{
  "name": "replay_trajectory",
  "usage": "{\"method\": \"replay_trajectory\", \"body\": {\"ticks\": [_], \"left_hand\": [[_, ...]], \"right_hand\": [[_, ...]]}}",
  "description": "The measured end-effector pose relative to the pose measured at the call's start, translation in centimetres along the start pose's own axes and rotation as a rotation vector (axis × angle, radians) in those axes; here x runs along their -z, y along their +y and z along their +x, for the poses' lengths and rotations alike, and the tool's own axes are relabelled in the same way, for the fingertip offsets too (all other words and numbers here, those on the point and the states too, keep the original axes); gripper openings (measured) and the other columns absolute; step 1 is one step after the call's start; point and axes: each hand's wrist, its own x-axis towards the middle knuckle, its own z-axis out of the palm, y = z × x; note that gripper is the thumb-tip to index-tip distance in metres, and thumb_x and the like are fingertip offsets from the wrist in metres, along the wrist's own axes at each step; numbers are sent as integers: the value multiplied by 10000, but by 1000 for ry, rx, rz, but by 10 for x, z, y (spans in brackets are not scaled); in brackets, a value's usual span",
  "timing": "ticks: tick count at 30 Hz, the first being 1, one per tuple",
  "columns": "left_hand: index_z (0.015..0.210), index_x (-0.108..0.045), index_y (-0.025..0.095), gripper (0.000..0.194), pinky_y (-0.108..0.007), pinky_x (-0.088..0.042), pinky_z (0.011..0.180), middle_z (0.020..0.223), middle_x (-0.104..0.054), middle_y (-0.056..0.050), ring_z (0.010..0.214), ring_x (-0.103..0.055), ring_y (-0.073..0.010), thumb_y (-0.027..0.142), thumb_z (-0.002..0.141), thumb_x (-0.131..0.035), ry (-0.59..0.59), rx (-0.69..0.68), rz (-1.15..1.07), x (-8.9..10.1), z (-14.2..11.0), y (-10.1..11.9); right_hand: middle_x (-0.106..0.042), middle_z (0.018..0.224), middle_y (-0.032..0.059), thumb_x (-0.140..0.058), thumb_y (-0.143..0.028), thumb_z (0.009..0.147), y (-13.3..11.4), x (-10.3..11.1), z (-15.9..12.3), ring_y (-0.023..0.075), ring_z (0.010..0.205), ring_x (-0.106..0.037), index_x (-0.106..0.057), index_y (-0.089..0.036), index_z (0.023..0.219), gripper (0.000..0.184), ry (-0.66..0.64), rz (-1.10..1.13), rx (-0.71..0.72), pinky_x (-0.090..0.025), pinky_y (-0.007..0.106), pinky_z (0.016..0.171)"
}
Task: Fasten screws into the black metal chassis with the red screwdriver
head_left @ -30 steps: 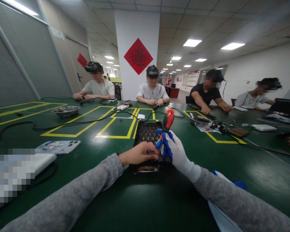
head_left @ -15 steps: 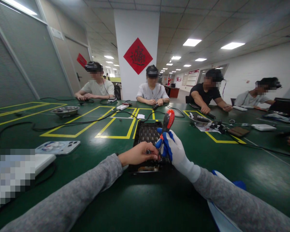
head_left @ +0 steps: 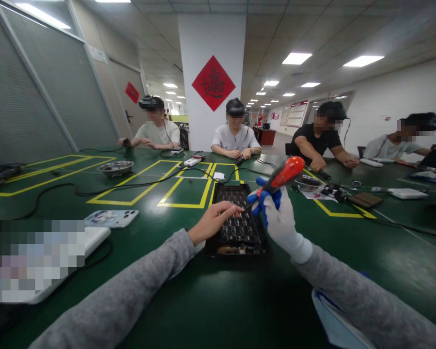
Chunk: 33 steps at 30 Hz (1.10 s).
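My right hand (head_left: 278,218), in a white glove with blue fingers, is closed around a screwdriver (head_left: 284,174) with a red and black handle. The handle tilts up to the right, and its thin shaft points down left. My bare left hand (head_left: 214,220) meets the shaft's tip, thumb and fingers pinched together; what they hold there is too small to make out. Below both hands lies a black case (head_left: 263,232) with rows of small metal pieces. Part of the case is hidden by my left hand.
A patterned phone (head_left: 112,218) and a white box-like object (head_left: 94,242) lie to the left. Metal bowls (head_left: 115,168) stand farther back. Black cables (head_left: 145,182) cross the green table. A blue and white glove-like item (head_left: 336,315) lies at right. Several people sit opposite.
The screwdriver has gone from nearly upright to a strong tilt, its handle swinging right and lower. Both hands have risen away from the case's near part. The view has turned slightly left.
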Motion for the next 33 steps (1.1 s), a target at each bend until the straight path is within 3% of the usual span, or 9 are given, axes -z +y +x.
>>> {"method": "replay_trajectory", "body": {"ticks": [5,8,10,12,15,18,23,27,33], "left_hand": [[1244,-454,163,542,-273,-466,701,840,-631,-54,719,-580,-141,544,898,-283,50,112,-447,4,-13,45],[1206,-449,171,481,-229,-462,547,714,-601,-19,578,-559,-120,476,837,-498,-104,282,-531,-2,-26,67],[1158,-451,176,432,-188,-419,447,601,-536,36,453,-482,-81,383,801,-579,-63,399,-500,-2,-31,69],[1148,-429,193,390,-165,-383,395,633,-524,45,409,-433,-56,357,814,-545,50,453,-446,7,-32,56],[1163,-399,195,349,-179,-387,373,775,-555,8,402,-450,-55,361,858,-431,305,483,-139,30,-31,14],[1134,-419,147,315,-236,-464,467,715,-529,4,479,-527,-103,312,871,-362,435,573,202,48,-33,-34],[1158,-478,120,362,-365,-429,898,1083,-563,-126,1015,-551,-219,215,809,-462,487,501,351,48,-37,-72],[1215,-475,108,442,-395,-300,1032,1258,-490,-152,1186,-441,-245,172,777,-470,502,487,411,47,-40,-82],[1191,-543,141,449,-361,-351,988,1188,-558,-116,1119,-500,-222,139,755,-433,479,489,423,53,-47,-89]], "right_hand": [[-613,1123,80,-619,-172,754,-17,1,17,234,1021,-577,-587,-259,1107,365,-446,-264,445,-447,408,881],[-606,1133,99,-554,-161,794,-27,-9,27,237,1040,-563,-595,-229,1113,329,-703,-467,577,-431,433,899],[-561,1199,109,-532,-190,818,-31,-12,36,226,1103,-523,-560,-204,1165,349,-791,-522,549,-419,413,933],[-510,1263,100,-520,-245,838,-28,-6,46,209,1152,-487,-470,-203,1261,427,-713,-568,408,-404,382,959],[-596,1114,112,-411,-437,882,-6,19,55,222,1013,-568,-407,-164,1291,491,-360,-809,23,-445,386,864],[-617,1045,180,-363,-637,817,32,40,45,292,979,-580,-547,-102,1110,637,-521,-1202,-427,-441,411,818],[-609,1039,187,-435,-440,881,81,34,20,265,988,-579,-594,-74,1012,420,-607,-1238,-477,-451,387,836],[-569,1127,99,-497,-309,886,82,34,27,192,967,-575,-551,-142,1112,286,-607,-1219,-434,-483,382,828],[-619,1139,148,-506,-291,850,46,117,49,236,1055,-566,-623,-97,1052,303,-429,-1205,-418,-402,288,923]]}}
